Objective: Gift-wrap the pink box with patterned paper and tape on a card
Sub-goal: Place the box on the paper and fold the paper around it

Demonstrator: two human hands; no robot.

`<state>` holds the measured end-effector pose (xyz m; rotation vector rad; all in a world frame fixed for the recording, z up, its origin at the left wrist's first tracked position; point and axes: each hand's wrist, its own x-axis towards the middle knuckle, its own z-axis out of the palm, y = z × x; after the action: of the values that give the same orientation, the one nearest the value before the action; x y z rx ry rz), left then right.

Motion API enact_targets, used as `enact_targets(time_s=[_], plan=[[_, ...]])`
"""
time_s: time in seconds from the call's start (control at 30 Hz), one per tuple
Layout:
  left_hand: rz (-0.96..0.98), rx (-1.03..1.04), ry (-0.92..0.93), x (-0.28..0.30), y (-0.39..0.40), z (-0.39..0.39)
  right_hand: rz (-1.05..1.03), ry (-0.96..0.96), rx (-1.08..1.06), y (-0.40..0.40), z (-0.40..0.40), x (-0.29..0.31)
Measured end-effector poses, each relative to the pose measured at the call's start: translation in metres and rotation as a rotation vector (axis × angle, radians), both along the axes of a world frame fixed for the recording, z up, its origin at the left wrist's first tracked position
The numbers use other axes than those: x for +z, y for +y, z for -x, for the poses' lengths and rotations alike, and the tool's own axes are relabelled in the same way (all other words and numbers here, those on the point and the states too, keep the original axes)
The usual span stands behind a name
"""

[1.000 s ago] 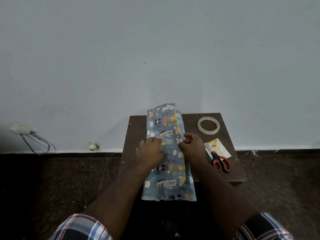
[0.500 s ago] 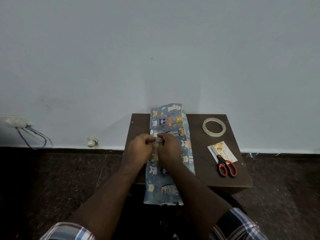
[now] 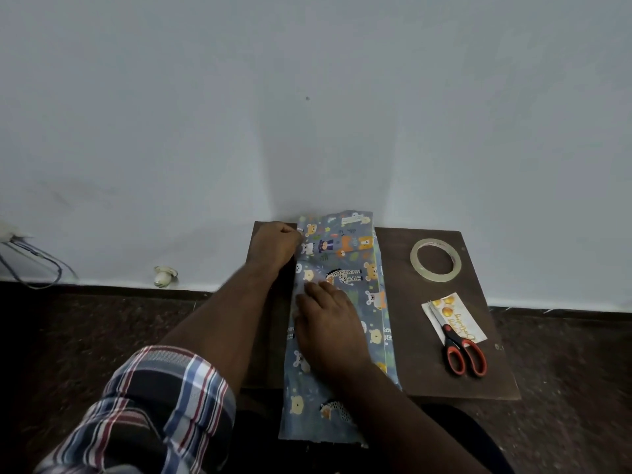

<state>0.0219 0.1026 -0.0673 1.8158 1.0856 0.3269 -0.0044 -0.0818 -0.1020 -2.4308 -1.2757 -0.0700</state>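
Seen from above, a small dark brown table [image 3: 424, 336] stands against a pale wall [image 3: 307, 97], with a dark speckled floor [image 3: 85, 336] around it. A long band of blue patterned paper [image 3: 345, 258], printed with cartoon bears, leopards and other animals, lies lengthwise down the left-middle of the table. Its far end stands up against the wall, and its near end hangs over the table's front edge. The paper is folded over itself like a sleeve, with a long overlapping edge running down its right side. The pink box is not visible; whether it sits inside the folded paper cannot be told.

The left hand [image 3: 273, 246] is curled into a loose fist at the paper's far left edge, knuckles up. It seems to pinch that edge, though the grip itself is hidden. The right hand [image 3: 328, 323] lies palm down on the middle of the paper, fingers stretched toward the wall and pressed flat, gripping nothing. Both forearms are bare; a rolled plaid sleeve [image 3: 154, 405] in blue, white and red shows at lower left.

On the right side of the table, well apart from the paper, a roll of clear tape [image 3: 435, 260] lies flat near the far edge. Nearer, a small card [image 3: 453, 314] printed with yellow balloons and lettering lies face up. Red-handled scissors [image 3: 461, 354] rest closed across it, blades on the card, handles toward the viewer.

On the floor by the wall at left sit a small pale object [image 3: 164, 276] and some loose wires [image 3: 37, 265].
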Motion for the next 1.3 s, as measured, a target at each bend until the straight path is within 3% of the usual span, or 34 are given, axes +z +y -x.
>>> enact_targets(time_s=[0.3, 0.67, 0.87, 1.0, 1.07, 1.13, 1.3], plan=[[-0.023, 0.043, 0.042, -0.009, 0.009, -0.018, 0.014, 0.029, 0.048, -0.007, 0.001, 0.0], [-0.049, -0.056, 0.175, -0.014, 0.013, -0.031, 0.076, 0.013, 0.114, -0.012, -0.005, 0.003], [-0.094, -0.066, 0.065, 0.002, -0.027, 0.025, 0.086, 0.101, 0.034, -0.025, -0.03, 0.011], [-0.149, -0.291, 0.132, 0.007, -0.074, 0.082, 0.034, 0.211, -0.229, -0.068, -0.047, 0.014], [-0.175, -0.356, 0.192, 0.004, -0.094, 0.095, -0.013, 0.371, -0.331, -0.084, -0.049, 0.021], [-0.214, -0.344, 0.225, 0.001, -0.104, 0.095, 0.031, 0.554, -0.415, -0.089, -0.048, 0.03], [-0.236, -0.304, 0.339, 0.003, -0.112, 0.086, -0.004, 0.73, -0.5, -0.089, -0.052, 0.042]])
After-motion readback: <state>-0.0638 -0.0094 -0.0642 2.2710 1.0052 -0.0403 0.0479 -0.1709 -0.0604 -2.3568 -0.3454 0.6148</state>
